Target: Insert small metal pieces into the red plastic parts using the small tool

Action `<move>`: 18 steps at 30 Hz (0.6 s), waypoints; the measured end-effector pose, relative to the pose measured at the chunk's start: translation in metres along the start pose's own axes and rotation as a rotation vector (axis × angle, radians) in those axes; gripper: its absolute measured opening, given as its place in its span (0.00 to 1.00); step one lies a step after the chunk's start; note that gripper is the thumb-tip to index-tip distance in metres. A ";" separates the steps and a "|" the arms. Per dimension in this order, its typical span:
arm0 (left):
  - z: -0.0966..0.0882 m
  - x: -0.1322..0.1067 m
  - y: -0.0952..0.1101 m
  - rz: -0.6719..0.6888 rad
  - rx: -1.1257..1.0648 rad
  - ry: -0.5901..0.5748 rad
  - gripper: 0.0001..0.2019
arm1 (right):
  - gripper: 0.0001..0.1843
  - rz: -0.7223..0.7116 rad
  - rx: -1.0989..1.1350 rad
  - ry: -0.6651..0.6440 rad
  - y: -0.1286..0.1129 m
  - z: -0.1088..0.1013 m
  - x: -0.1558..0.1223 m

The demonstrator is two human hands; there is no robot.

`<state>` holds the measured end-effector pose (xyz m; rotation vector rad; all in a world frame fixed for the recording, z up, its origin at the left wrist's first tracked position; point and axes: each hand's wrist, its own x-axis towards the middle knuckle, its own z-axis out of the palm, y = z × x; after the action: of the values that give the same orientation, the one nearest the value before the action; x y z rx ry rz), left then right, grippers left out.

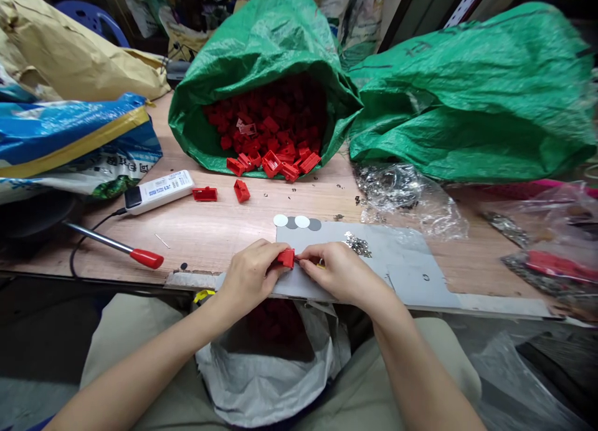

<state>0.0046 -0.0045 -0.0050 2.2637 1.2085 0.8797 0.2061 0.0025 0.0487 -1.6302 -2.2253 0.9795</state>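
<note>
My left hand (252, 274) pinches a small red plastic part (286, 257) at the near edge of the grey sheet (397, 263). My right hand (337, 270) is closed against the same part from the right, fingertips touching it; a bit of yellow shows under its fingers. A small heap of tiny metal pieces (357, 245) lies on the sheet just beyond my right hand. Between my knees, below the table edge, hangs a grey bag (261, 381) with red parts inside.
An open green sack (261, 51) spills several red parts (271, 163) at the back; two loose ones (204, 194) lie nearer. A second green sack (471, 88) is on the right, clear plastic bags (402, 194) beside it. A white remote-like device (159, 191) and red-handled tool (144, 257) are on the left.
</note>
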 end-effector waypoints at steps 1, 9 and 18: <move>0.000 0.000 0.000 0.007 0.006 -0.003 0.09 | 0.13 0.005 -0.021 0.005 -0.001 0.001 0.000; -0.001 0.000 -0.002 0.037 0.029 0.010 0.08 | 0.13 0.015 -0.170 0.062 -0.010 0.009 -0.004; 0.004 -0.015 -0.004 0.080 0.218 0.117 0.13 | 0.09 -0.076 -0.066 0.059 -0.002 0.005 -0.005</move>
<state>-0.0010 -0.0156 -0.0156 2.4774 1.3299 0.9634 0.2036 -0.0042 0.0470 -1.5676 -2.2844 0.8362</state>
